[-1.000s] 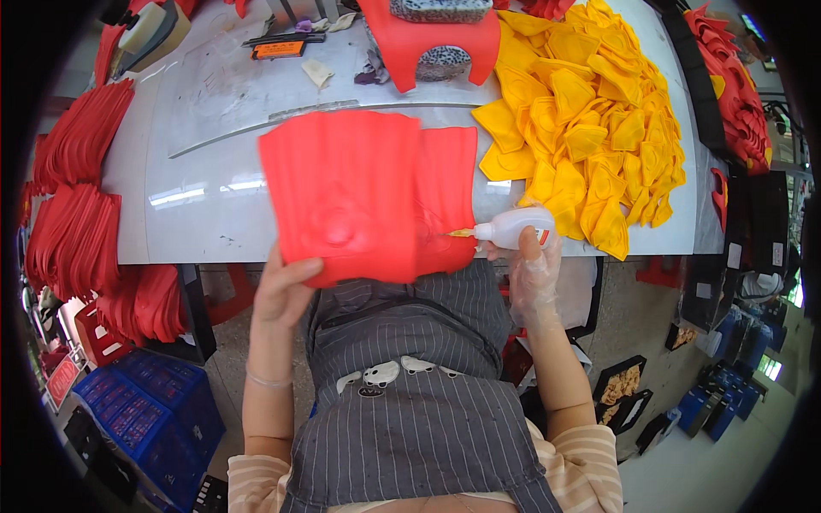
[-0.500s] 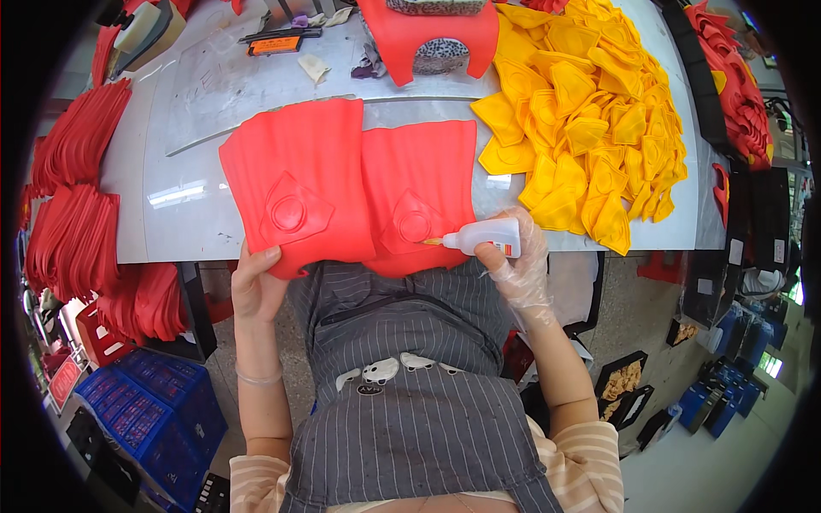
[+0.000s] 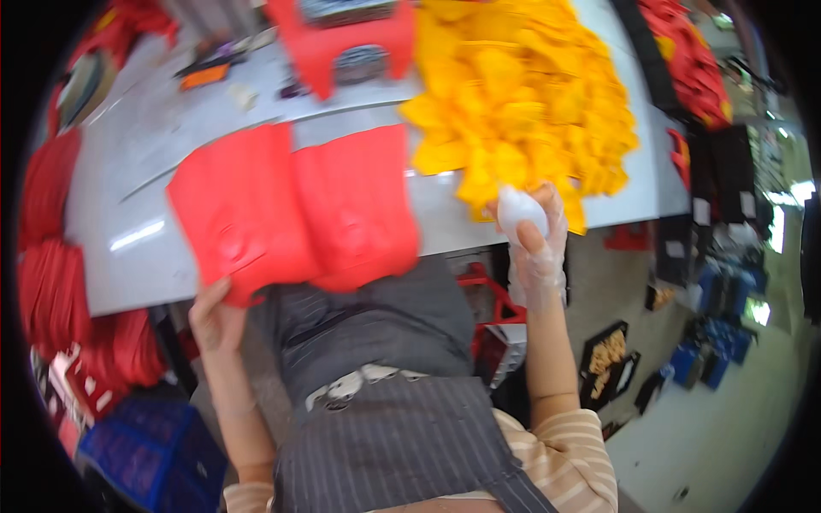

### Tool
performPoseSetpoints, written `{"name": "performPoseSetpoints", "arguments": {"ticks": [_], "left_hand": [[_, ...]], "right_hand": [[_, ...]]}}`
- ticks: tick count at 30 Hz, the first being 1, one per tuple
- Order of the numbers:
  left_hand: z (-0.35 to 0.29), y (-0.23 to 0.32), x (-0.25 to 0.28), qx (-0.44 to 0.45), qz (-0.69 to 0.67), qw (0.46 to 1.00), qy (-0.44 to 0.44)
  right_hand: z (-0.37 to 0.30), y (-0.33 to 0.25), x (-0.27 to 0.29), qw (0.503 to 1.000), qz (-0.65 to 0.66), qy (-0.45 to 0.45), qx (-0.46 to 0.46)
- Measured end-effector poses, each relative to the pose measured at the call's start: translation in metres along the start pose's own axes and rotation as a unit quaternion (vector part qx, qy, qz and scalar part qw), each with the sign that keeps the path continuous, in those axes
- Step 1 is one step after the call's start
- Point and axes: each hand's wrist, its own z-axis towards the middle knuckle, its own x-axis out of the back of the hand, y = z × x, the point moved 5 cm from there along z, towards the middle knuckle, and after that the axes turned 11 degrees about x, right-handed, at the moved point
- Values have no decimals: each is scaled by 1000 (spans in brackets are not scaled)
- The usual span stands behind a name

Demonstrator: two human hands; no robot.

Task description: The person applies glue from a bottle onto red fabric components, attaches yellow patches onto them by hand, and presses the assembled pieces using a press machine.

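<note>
Two red foam-like pieces lie side by side over the near table edge: the left red piece (image 3: 239,192) slightly overlaps the right red piece (image 3: 355,188). Each bears a raised circle in an angular outline. At the lower corner of the left one, my left hand (image 3: 219,318) is closed on its edge, thumb on top. My right hand (image 3: 545,239), in a clear plastic glove, grips a white squeeze bottle (image 3: 516,207) beside the yellow pile, apart from the red pieces. The bottle's tip is not visible. Loose yellow pieces (image 3: 522,103) are heaped at the right. Motion blurs the view.
A red arched piece (image 3: 342,43) stands at the back of the table (image 3: 128,201). Stacks of red pieces (image 3: 53,286) line the left edge. An orange box (image 3: 204,77) lies at the back left. A blue crate (image 3: 145,453) stands on the floor, lower left.
My right hand has lifted the bottle away from the right red piece, over to the yellow heap's near edge. My left hand keeps its hold. The whole view has swung to the right.
</note>
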Motion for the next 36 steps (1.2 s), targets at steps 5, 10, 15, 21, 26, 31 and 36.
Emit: {"name": "performPoseSetpoints", "arguments": {"ticks": [5, 10, 15, 21, 26, 31, 36], "left_hand": [[-4, 8, 32, 2, 9, 999, -51], [-3, 7, 37, 24, -4, 994, -106], [3, 3, 28, 17, 6, 996, -84], [-4, 3, 4, 14, 15, 992, -122], [-1, -2, -5, 28, 34, 990, -136], [-3, -14, -26, 20, 92, 988, -124], [-11, -21, -44, 23, 102, 989, -107]], "right_hand": [[33, -38, 102, 974, -92, 150, 139], [53, -31, 253, 874, -231, 366, 219], [50, 11, 344, 833, -251, 456, 189], [29, -3, 284, 694, -546, 456, 111], [36, -10, 231, 695, -690, 130, 156], [37, -19, 240, 647, -741, 181, 17], [34, -64, 178, 635, -683, 296, 206]]}}
